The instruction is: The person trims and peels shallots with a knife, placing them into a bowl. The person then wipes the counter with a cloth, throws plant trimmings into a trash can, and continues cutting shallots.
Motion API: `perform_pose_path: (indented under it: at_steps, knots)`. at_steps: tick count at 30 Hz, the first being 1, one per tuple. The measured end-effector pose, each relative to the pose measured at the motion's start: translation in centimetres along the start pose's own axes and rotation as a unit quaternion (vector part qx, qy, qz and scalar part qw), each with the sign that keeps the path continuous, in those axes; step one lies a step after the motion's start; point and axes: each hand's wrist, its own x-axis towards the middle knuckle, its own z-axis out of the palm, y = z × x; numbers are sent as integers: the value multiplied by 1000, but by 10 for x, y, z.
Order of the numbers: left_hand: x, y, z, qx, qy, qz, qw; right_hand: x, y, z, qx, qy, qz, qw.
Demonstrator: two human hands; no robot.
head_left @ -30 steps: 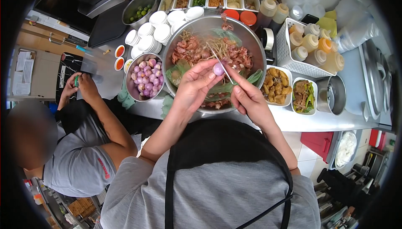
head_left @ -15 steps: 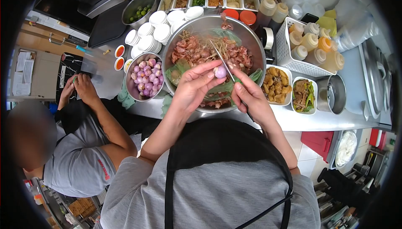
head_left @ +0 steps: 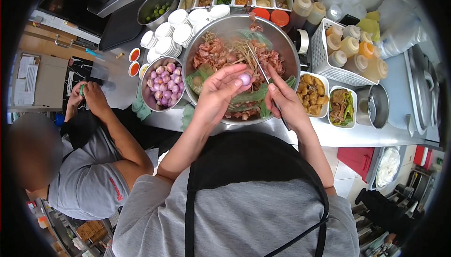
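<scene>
A purple shallot [head_left: 244, 79] is pinched between the thumb and fingers of my left hand [head_left: 220, 89]. My right hand [head_left: 284, 98] grips a knife [head_left: 258, 62], its blade pointing up and to the left, a little apart from the shallot. Both hands are over a large steel bowl [head_left: 295, 45] that holds reddish-brown skins [head_left: 209, 55], pale root trimmings and pieces of green plastic bag. Left of it, a smaller steel bowl [head_left: 145, 98] is full of peeled shallots [head_left: 165, 86].
Stacked white lids [head_left: 167, 46] and small sauce cups [head_left: 134, 55] stand at the left. Farther right are a tub of fried pieces [head_left: 312, 94], a tub of meat and greens [head_left: 341, 107] and a basket of squeeze bottles [head_left: 319, 50]. A co-worker's hands [head_left: 87, 96] are at the far left.
The knife and my right hand have moved right and slightly down, away from the shallot. My left hand still holds the shallot, now turned a little in the fingers.
</scene>
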Motion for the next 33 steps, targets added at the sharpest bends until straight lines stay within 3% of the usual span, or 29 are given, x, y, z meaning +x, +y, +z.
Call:
perform_pose_path:
  at_steps: [6,11,14,28,33]
  knots:
    - [2,0,-3,-7,3,-9,1000,-7,-10,1,-19,4,-14,1000]
    - [2,-2,-3,28,8,21,999,-11,-9,8,-63,-59,-70,994]
    - [1,0,0,50,23,42,998,-19,-24,18,-8,-85,-56,995]
    - [2,3,9,125,29,83,988,-19,-24,17,-22,-63,-61,996]
    - [5,5,7,96,10,58,994,-13,-18,7,-36,-32,-49,998]
